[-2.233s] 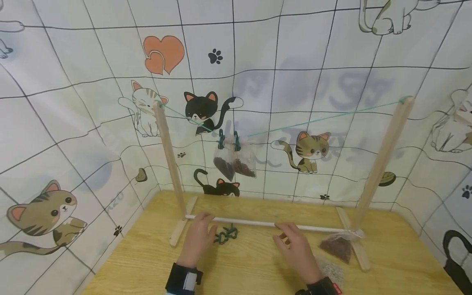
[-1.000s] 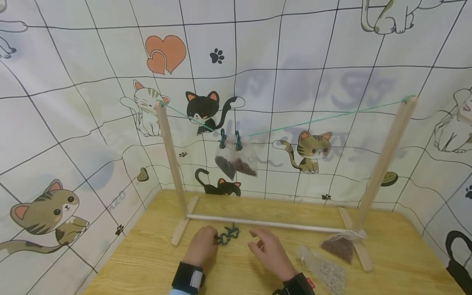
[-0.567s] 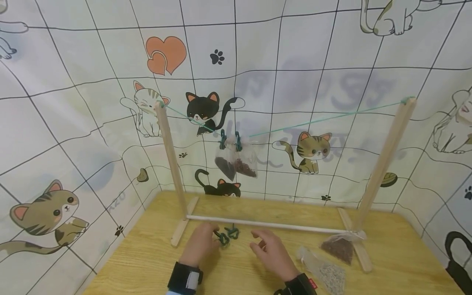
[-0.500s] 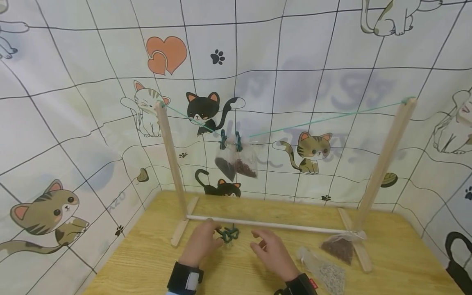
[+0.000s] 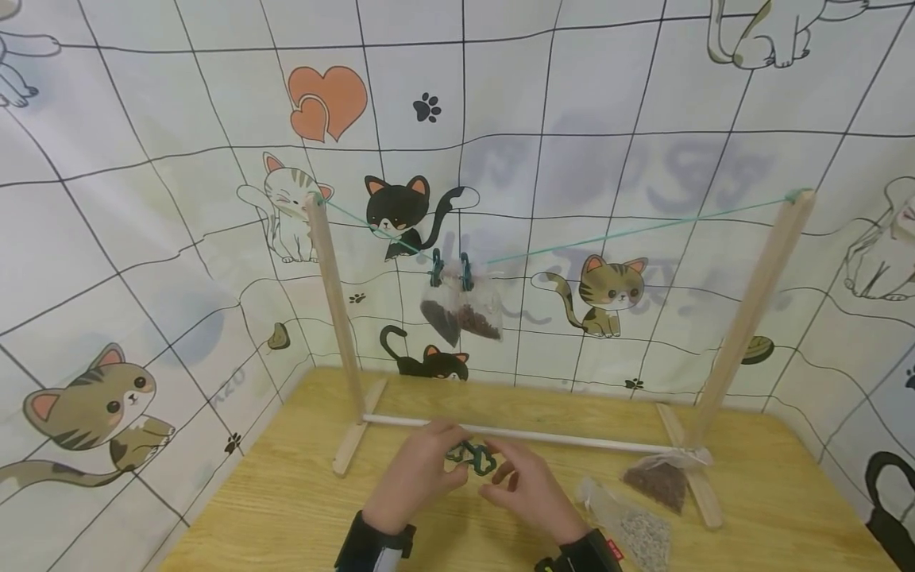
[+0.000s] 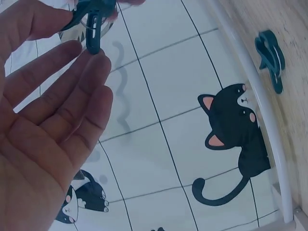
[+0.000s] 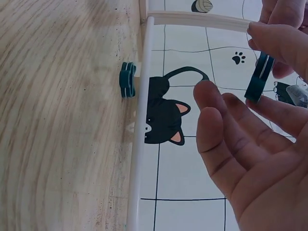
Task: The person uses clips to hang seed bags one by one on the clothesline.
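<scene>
Both hands meet at a dark green plastic clip (image 5: 480, 459) above the table. My left hand (image 5: 422, 477) pinches one handle at the thumb, its other fingers spread below in the left wrist view. Thumb and forefinger of my right hand (image 5: 525, 486) close on the clip's other side, and the right wrist view has the clip (image 7: 260, 78) between them. A second green clip (image 7: 127, 79) lies on the table beside the white rod (image 7: 140, 130). Two more clips (image 5: 467, 272) hang on the green string (image 5: 608, 236) with clear bags of dark contents (image 5: 480, 319).
Wooden posts (image 5: 758, 310) on flat feet carry the string. A bag with brown contents (image 5: 654, 482) sits at the right foot, and a bag of pale grains (image 5: 639, 528) lies nearer. Cat-patterned cloth (image 5: 500, 95) surrounds the wooden table (image 5: 272, 492). A black loop (image 5: 882, 473) stands at far right.
My left hand has picked a clip off the table and carried it right, toward my right hand. The right fingers now meet it. The hanging bags stay in place.
</scene>
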{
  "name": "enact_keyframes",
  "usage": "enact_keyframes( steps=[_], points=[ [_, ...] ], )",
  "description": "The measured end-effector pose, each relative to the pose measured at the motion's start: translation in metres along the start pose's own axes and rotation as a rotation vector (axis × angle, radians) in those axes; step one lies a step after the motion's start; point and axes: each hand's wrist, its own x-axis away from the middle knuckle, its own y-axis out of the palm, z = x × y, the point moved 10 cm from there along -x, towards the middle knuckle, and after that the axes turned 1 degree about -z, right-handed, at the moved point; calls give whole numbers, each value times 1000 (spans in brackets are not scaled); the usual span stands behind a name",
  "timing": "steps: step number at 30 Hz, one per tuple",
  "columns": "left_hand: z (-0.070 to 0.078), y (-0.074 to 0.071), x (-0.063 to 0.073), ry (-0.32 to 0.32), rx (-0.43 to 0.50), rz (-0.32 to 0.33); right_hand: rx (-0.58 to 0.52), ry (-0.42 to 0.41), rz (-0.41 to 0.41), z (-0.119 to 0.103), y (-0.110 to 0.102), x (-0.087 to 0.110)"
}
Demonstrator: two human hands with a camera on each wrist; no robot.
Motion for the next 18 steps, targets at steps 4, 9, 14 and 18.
enact_keyframes(
  steps=[4,9,14,18],
  points=[
    [8,4,-1,30,11,-17,14,-44,14,-7,-2,1],
    [10,6,-2,25,27,-20,29,-95,61,-13,-8,1],
    [5,7,-2,-53,121,-55,46,-136,140,-16,-15,1],
    [1,9,-3,-86,207,-71,29,-175,163,-20,-18,3]
  ],
)
